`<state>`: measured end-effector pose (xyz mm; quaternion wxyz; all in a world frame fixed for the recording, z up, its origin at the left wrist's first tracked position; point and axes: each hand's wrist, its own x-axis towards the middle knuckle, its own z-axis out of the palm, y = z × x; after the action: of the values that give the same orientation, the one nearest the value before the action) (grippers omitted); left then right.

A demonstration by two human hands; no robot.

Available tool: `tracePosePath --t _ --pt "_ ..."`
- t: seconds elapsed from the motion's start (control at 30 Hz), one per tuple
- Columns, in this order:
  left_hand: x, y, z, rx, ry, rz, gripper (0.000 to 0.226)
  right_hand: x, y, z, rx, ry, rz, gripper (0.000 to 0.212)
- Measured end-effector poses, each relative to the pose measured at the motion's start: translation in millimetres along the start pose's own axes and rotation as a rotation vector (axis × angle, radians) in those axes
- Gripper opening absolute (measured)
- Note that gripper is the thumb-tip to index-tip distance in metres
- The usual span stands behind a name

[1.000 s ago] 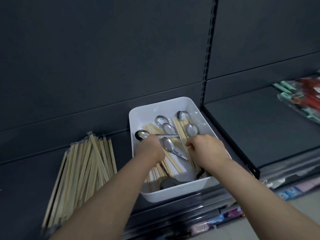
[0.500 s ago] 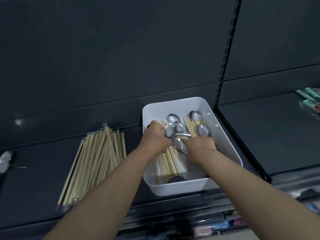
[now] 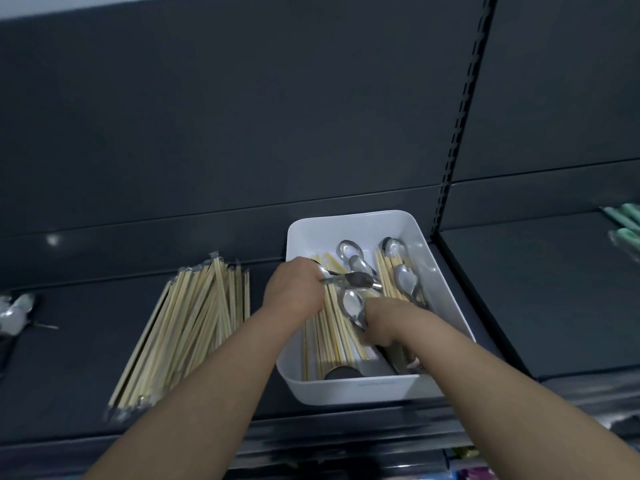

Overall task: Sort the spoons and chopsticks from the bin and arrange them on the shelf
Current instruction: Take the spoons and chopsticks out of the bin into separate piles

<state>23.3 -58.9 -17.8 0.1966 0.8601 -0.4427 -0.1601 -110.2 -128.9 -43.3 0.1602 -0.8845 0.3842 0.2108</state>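
Observation:
A white bin [image 3: 446,271] stands on the dark shelf [image 3: 83,358] and holds several metal spoons [image 3: 405,277] mixed with wooden chopsticks [image 3: 332,337]. My left hand [image 3: 294,289] is at the bin's left side and grips a spoon [image 3: 356,279] by its handle, the bowl pointing right. My right hand [image 3: 384,322] is inside the bin, fingers curled down among chopsticks and spoons; what it holds is hidden. A pile of wrapped chopsticks [image 3: 194,327] lies on the shelf left of the bin.
Some spoons [image 3: 15,313] lie at the shelf's far left edge. A slotted upright [image 3: 457,133] separates this bay from the right bay, where green packaged items [image 3: 627,230] lie. Lower shelves with colourful goods show at the bottom.
The view has shifted left, so the bin sits further right. My left hand keeps hold of the spoon handle. My right hand has slid lower in the bin, toward its near end.

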Motion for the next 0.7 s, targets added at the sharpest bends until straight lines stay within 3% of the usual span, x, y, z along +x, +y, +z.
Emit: tracePosePath --t 0.1,0.23,0.33,0.47,0.7 --pt "1 -5 -9 -0.225 0.148 -0.026 0.027 1 2 -16 0.183 0.063 -0.003 0.02" --pt "-3 -17 -27 -0.39 0.282 -0.093 0.019 -6 -18 -46 0.384 0.355 0.03 0.022" --pt "-6 -41 -40 -0.547 0.269 -0.161 0.02 -9 -53 -59 0.491 0.465 -0.013 0.019" --pt "-20 -107 -66 -0.657 0.199 -0.219 0.027 3 -132 -55 0.503 0.462 -0.125 0.018" --pt "-62 -291 -135 -0.73 0.393 -0.491 0.029 37 -316 -10 0.476 0.289 -0.261 0.016"
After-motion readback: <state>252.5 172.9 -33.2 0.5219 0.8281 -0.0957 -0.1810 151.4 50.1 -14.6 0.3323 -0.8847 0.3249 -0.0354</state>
